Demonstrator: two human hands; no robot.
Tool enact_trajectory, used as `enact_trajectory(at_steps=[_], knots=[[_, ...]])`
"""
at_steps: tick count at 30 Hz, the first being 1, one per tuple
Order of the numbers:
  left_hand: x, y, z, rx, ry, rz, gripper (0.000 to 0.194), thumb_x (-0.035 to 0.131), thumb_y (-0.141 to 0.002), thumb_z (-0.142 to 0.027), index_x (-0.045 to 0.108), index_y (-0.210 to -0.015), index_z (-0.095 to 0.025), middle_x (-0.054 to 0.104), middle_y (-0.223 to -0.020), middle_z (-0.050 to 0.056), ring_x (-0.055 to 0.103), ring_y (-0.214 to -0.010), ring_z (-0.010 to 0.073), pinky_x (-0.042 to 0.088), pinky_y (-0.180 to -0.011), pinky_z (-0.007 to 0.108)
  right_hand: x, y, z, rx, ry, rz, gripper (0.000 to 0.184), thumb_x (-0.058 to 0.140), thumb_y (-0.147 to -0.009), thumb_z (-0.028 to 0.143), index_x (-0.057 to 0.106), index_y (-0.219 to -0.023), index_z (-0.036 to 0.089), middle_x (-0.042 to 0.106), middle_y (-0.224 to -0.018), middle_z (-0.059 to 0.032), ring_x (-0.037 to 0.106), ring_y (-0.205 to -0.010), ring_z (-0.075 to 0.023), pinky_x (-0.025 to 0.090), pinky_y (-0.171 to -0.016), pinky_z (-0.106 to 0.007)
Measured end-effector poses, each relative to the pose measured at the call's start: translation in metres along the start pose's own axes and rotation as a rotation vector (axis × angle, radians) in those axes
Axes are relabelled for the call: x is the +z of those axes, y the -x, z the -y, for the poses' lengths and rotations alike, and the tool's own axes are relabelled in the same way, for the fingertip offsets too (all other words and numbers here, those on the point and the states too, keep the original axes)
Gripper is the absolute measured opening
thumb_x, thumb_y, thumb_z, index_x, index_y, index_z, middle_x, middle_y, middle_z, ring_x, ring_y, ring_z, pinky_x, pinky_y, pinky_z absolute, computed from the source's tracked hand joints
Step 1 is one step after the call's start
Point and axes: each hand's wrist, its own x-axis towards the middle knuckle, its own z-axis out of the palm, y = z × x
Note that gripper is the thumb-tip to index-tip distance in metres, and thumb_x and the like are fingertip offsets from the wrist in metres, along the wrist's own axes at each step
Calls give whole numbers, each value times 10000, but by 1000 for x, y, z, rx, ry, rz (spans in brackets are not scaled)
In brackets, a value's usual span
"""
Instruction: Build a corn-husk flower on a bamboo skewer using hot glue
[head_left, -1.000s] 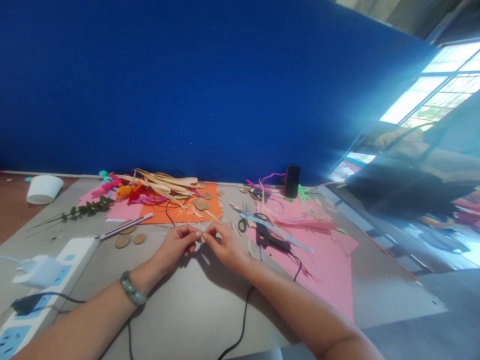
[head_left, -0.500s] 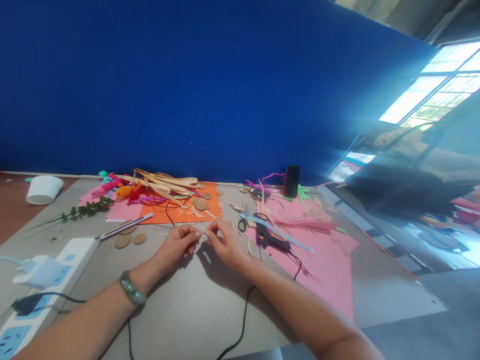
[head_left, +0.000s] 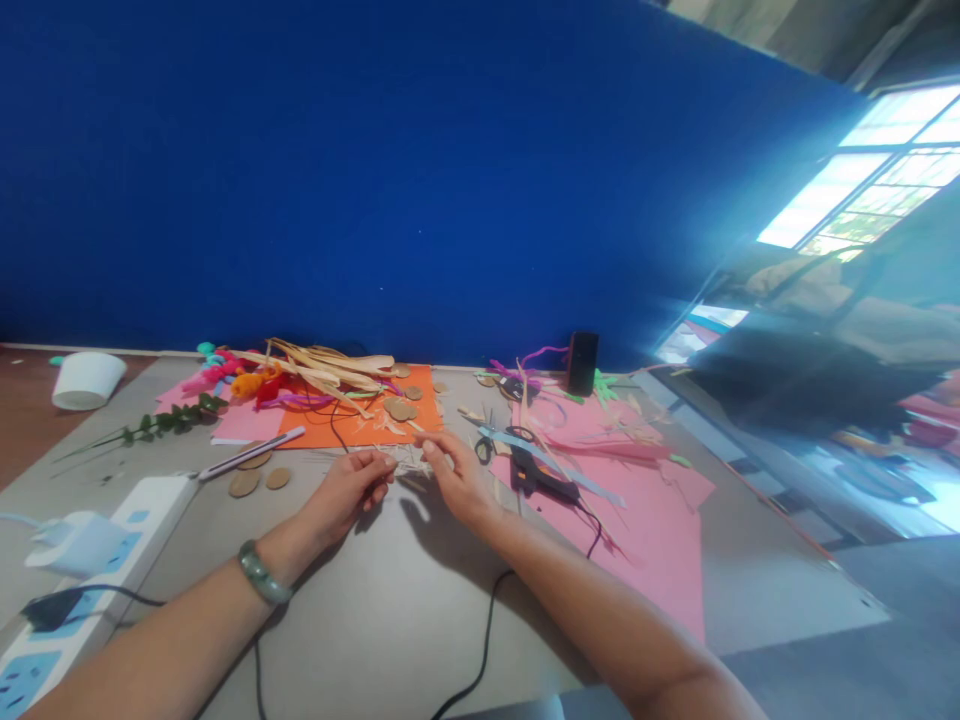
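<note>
My left hand (head_left: 360,484) is closed in a pinch above the grey table, thumb against forefinger. Whatever lies between those fingertips is too small to make out. Just to the right, my right hand (head_left: 455,482) has its forefinger stretched out and its thumb slightly apart, with nothing visible held. Thin pale straw scraps (head_left: 410,458) lie on the table between and behind the two hands. Behind them is an orange sheet (head_left: 311,430) bearing dried husk strips (head_left: 330,362) and round wooden slices (head_left: 401,409).
Right of my hands lie scissors (head_left: 484,451) and a black glue gun (head_left: 546,480) on pink paper (head_left: 637,540); its cable crosses the table. At left are a power strip (head_left: 161,500), a pen-like cutter (head_left: 251,453), a leafy sprig (head_left: 169,420) and a white cup (head_left: 88,380).
My right hand's fingertips have come away from my left hand's and spread a little, moving slightly up and right. My left hand has barely moved and stays pinched.
</note>
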Motion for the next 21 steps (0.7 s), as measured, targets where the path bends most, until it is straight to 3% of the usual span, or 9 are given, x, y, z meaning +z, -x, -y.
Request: enact_trajectory(at_steps=[2,5,7,10,15,21], knots=[[0,1,-1,-14,4,-1,322,737,-678,-396,572,-641,-122,529,-553,-34,372,-380,21,227,-340,144,1,1,-1,-3,0,14,198,585,-853,312,665,-989,194,676,-951,-66,617,-860,-187,475,-744,-299],[2,2,-2,-32,4,5,323,747,-661,-396,581,-636,-121,529,-545,-34,381,-379,22,233,-341,143,4,2,-2,-31,12,41,186,690,-775,300,694,-931,199,690,-867,-56,624,-782,-183,481,-743,-312],[3,3,-3,-42,1,11,324,745,-660,-400,587,-631,-119,527,-537,-33,387,-379,25,243,-344,144,5,2,-3,-55,7,61,103,677,-793,294,703,-829,200,690,-775,-42,620,-733,-177,475,-741,-317],[4,4,-3,-49,-5,14,330,723,-675,-418,601,-638,-114,553,-568,-19,393,-377,25,253,-341,150,5,1,-2,-69,9,69,151,645,-821,282,673,-700,196,679,-703,-30,608,-699,-172,460,-730,-316],[4,4,-3,-44,-27,14,357,666,-720,-467,643,-751,-112,589,-637,3,431,-396,37,259,-338,153,5,1,-1,-54,35,74,153,621,-828,257,651,-695,187,657,-684,-22,589,-675,-161,443,-712,-298],[4,5,-2,-24,-77,34,316,736,-676,-410,608,-687,-121,560,-604,-15,408,-401,30,250,-353,149,4,2,0,-50,65,88,162,614,-834,260,630,-692,183,629,-665,-11,569,-671,-152,424,-701,-283]])
